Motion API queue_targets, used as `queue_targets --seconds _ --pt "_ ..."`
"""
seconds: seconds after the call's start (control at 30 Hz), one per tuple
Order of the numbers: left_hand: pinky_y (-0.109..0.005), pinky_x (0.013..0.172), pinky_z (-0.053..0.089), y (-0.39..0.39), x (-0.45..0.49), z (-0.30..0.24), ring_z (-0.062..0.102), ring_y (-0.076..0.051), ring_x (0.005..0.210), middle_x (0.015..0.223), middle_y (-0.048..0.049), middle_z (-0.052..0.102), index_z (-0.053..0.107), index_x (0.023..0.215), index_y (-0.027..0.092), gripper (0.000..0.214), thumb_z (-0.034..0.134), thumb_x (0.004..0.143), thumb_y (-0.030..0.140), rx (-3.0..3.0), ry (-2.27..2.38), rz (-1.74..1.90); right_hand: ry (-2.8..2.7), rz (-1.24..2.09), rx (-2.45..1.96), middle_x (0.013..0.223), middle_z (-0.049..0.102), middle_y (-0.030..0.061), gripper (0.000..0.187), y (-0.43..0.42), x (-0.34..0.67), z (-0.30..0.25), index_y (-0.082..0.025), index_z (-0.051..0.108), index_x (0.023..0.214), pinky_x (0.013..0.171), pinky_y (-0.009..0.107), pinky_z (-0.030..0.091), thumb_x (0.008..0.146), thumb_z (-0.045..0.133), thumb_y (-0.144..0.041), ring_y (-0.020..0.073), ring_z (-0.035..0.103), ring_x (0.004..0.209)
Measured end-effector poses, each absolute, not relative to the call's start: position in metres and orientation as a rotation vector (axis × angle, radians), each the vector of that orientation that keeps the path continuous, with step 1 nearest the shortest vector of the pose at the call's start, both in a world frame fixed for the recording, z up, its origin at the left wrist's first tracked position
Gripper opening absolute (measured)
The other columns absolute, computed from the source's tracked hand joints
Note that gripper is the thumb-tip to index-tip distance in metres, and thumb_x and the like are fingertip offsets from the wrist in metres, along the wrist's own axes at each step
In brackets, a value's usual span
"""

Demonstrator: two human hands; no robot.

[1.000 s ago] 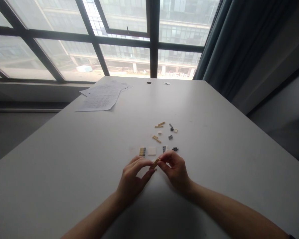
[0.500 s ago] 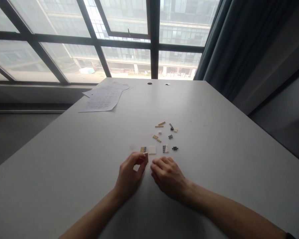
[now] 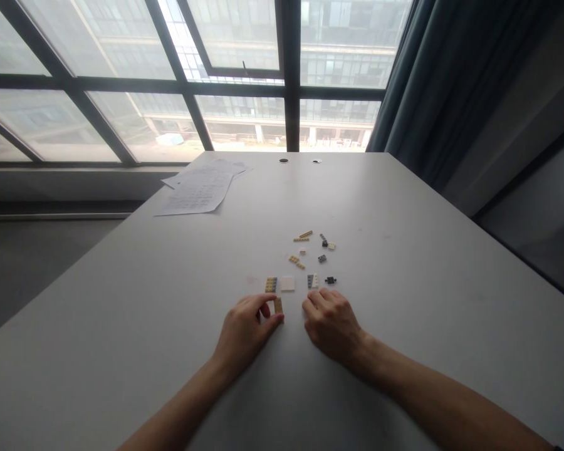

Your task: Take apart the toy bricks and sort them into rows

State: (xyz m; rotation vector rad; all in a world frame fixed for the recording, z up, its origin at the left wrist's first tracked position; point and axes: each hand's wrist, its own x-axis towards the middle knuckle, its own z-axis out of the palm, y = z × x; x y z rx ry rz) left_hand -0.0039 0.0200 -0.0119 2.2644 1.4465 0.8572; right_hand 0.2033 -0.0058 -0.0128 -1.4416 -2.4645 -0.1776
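Note:
My left hand (image 3: 247, 329) rests on the white table (image 3: 169, 300) and pinches a small tan brick plate (image 3: 278, 305) between thumb and fingers, low at the table surface. My right hand (image 3: 331, 322) lies beside it, fingers curled loosely and apart, holding nothing, its fingertips close to a grey and white plate (image 3: 312, 281). Just beyond the left hand lie a tan and grey plate (image 3: 271, 285) and a white square plate (image 3: 287, 283). A small black piece (image 3: 329, 280) sits right of them.
Several more small tan, grey and white pieces (image 3: 305, 247) are scattered farther out. Printed paper sheets (image 3: 200, 185) lie at the far left of the table. Two cable holes (image 3: 299, 161) sit near the far edge, below a large window. A dark curtain (image 3: 432, 81) hangs at right.
One second ago both hands held the tan plate together. The right hand let go and settled on the table; the left hand carried the plate left, then lowered it to the table.

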Motion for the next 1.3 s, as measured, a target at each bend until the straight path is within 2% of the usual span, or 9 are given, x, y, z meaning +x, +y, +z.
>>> queue_targets --seconds 0.23,0.37,0.53,0.67,0.87,1.0,1.07,1.3 --pt "-0.028 0.064 0.047 0.019 -0.006 -0.015 0.059 -0.017 0.07 0.074 -0.0004 0.063 0.069 0.095 0.023 0.016 0.064 0.084 0.033 2.499 1.416 0.781 -2.472 -0.188 -1.459 0.088 0.062 0.008 0.005 -0.004 0.205 -0.012 -0.017 0.058 0.081 0.071 0.035 0.036 0.078 0.055 -0.013 0.0225 0.052 0.082" --pt "-0.031 0.071 0.047 0.015 -0.009 -0.015 0.059 -0.019 0.078 0.084 -0.004 0.065 0.066 0.094 0.021 0.013 0.058 0.089 0.029 2.676 1.286 0.832 -2.474 -0.194 -1.468 0.087 0.061 0.0074 0.006 -0.003 0.206 -0.012 -0.018 0.057 0.08 0.071 0.035 0.036 0.078 0.055 -0.013 0.0223 0.052 0.081" --pt "-0.035 0.079 0.045 0.009 -0.01 -0.012 0.058 -0.021 0.089 0.098 -0.0063 0.069 0.066 0.096 0.021 0.011 0.057 0.089 0.02 2.92 1.069 0.83 -2.413 -0.17 -1.475 0.088 0.062 0.0079 0.007 -0.004 0.206 -0.012 -0.017 0.058 0.08 0.072 0.035 0.038 0.076 0.055 -0.012 0.0223 0.053 0.082" --pt "-0.035 0.081 0.045 0.009 -0.007 -0.011 0.06 -0.021 0.091 0.104 -0.0061 0.07 0.066 0.096 0.02 0.012 0.056 0.089 0.017 2.939 1.012 0.873 -2.246 -0.051 -1.443 0.09 0.064 0.0064 0.006 -0.001 0.205 -0.009 -0.018 0.06 0.082 0.075 0.032 0.04 0.081 0.055 -0.015 0.0203 0.055 0.083" --pt "-0.033 0.079 0.046 0.013 -0.004 -0.01 0.06 -0.019 0.088 0.102 -0.0051 0.07 0.065 0.093 0.02 0.011 0.055 0.089 0.017 2.893 0.947 0.886 -1.952 0.111 -1.591 0.096 0.066 0.0051 0.014 0.045 0.22 0.003 -0.02 0.064 0.097 0.081 0.032 0.044 0.085 0.057 -0.018 0.0198 0.059 0.09" --pt "-0.033 0.078 0.046 0.014 -0.004 -0.011 0.06 -0.019 0.087 0.101 -0.0049 0.07 0.064 0.091 0.02 0.01 0.055 0.089 0.016 2.871 0.939 0.893 -1.97 0.146 -1.759 0.109 0.067 0.0067 0.027 0.098 0.23 0.009 -0.019 0.063 0.114 0.091 0.033 0.043 0.087 0.056 -0.018 0.0212 0.057 0.103" --pt "-0.034 0.078 0.046 0.013 -0.004 -0.012 0.06 -0.02 0.088 0.102 -0.0047 0.07 0.063 0.092 0.02 0.01 0.054 0.089 0.016 2.866 0.946 0.879 -2.014 0.11 -1.853 0.113 0.066 0.0067 0.028 0.12 0.229 0.009 -0.019 0.063 0.116 0.095 0.033 0.041 0.089 0.055 -0.022 0.0216 0.055 0.109" --pt "-0.034 0.078 0.046 0.012 -0.003 -0.013 0.06 -0.019 0.088 0.104 -0.0052 0.069 0.063 0.093 0.02 0.013 0.053 0.088 0.014 2.862 0.967 0.878 -2.072 0.046 -1.944 0.106 0.064 0.0118 0.02 0.156 0.216 -0.002 -0.016 0.068 0.1 0.086 0.034 0.044 0.092 0.053 -0.027 0.0251 0.057 0.103"
